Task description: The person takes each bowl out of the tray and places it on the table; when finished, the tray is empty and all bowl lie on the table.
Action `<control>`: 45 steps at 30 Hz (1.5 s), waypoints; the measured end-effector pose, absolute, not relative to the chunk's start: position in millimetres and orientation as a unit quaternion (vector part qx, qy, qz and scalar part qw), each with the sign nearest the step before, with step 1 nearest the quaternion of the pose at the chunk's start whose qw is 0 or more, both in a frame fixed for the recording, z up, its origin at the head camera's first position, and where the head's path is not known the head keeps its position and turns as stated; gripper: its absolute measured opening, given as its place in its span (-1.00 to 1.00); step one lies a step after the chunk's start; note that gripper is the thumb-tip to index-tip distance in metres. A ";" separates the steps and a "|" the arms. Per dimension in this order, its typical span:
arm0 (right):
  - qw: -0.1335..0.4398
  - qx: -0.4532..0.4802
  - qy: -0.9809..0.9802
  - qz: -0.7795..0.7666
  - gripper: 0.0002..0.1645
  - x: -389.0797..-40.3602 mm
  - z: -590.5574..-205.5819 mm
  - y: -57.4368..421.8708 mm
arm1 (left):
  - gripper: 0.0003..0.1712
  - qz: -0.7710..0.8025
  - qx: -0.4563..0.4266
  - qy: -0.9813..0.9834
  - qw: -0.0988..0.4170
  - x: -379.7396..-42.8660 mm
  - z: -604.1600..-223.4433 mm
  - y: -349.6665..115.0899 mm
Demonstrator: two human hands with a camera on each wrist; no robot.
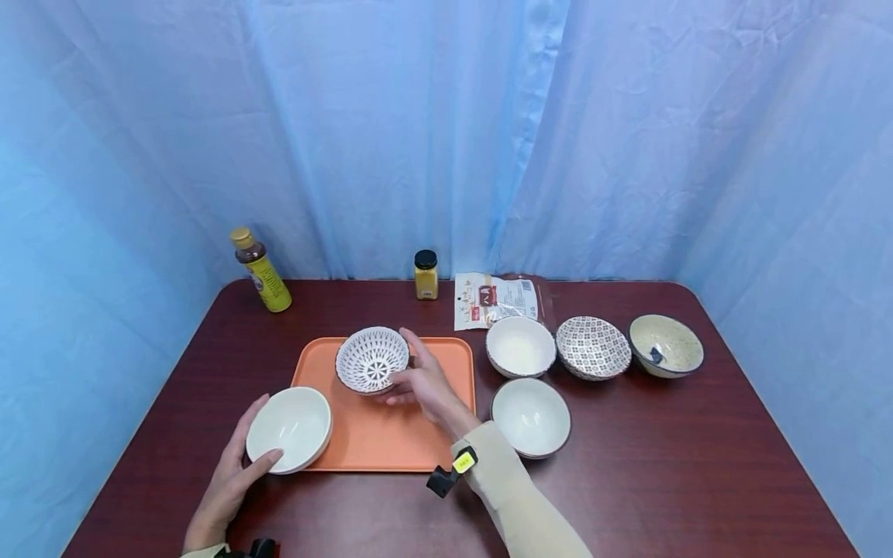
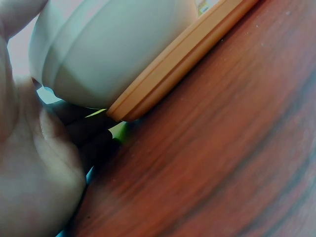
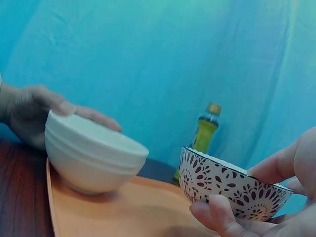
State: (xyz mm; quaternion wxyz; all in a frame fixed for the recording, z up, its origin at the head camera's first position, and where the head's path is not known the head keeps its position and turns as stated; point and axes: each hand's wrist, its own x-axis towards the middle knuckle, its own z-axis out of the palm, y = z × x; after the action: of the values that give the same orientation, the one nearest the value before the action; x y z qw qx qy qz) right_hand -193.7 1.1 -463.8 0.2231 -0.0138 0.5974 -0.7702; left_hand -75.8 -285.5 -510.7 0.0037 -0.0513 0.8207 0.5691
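My left hand (image 1: 233,473) grips a plain white bowl (image 1: 296,426) by its left side, thumb over the rim and fingers around the outer wall. In the right wrist view that white bowl (image 3: 94,153) tilts slightly over the left end of the orange tray (image 1: 391,446). My right hand (image 1: 422,380) pinches a patterned bowl (image 1: 372,360) at its right rim, with fingers beneath it. The patterned bowl (image 3: 232,190) shows dark flower shapes outside in the right wrist view and is held above the tray. Both bowls look bare inside.
Right of the tray stand two white bowls (image 1: 521,346) (image 1: 532,418), a grey-patterned bowl (image 1: 593,349) and a cream bowl (image 1: 666,346) with a dark mark inside. Along the back are a yellow-labelled bottle (image 1: 265,275), a small black-capped jar (image 1: 425,277) and a white packet (image 1: 491,301).
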 end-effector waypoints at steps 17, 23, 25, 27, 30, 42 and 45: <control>0.211 -0.026 0.592 -0.777 -0.03 -177.5 -433.6 43.1 | -0.03 0.572 -0.051 0.819 0.003 -76.5 -511.9 -284.7; 0.199 -0.017 0.594 -0.779 -0.02 -174.4 -431.5 59.4 | -0.04 0.578 -0.046 0.815 0.003 -75.0 -511.6 -283.8; 0.195 -0.015 0.592 -0.782 -0.01 -173.4 -431.5 64.7 | -0.05 0.580 -0.044 0.813 0.002 -74.2 -511.4 -283.7; 0.193 -0.015 0.592 -0.783 0.00 -172.3 -430.8 70.1 | -0.05 0.579 -0.043 0.814 -0.001 -73.8 -511.0 -283.7; 0.190 -0.015 0.592 -0.783 0.00 -171.1 -430.6 77.3 | -0.05 0.578 -0.041 0.815 -0.007 -73.3 -510.3 -284.1; 0.177 -0.014 0.595 -0.783 0.02 -164.2 -427.1 109.1 | -0.05 0.576 -0.040 0.816 -0.014 -73.5 -511.2 -285.4; 0.172 -0.014 0.600 -0.781 0.02 -163.1 -426.2 118.9 | -0.05 0.577 -0.036 0.816 -0.017 -73.3 -511.5 -285.5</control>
State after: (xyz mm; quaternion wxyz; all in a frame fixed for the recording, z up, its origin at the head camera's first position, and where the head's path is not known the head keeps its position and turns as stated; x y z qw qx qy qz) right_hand -163.1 118.9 -426.2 0.1725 -0.0143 0.6003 -0.7808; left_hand -73.3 -285.5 -511.5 -0.0170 -0.0362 0.8157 0.5771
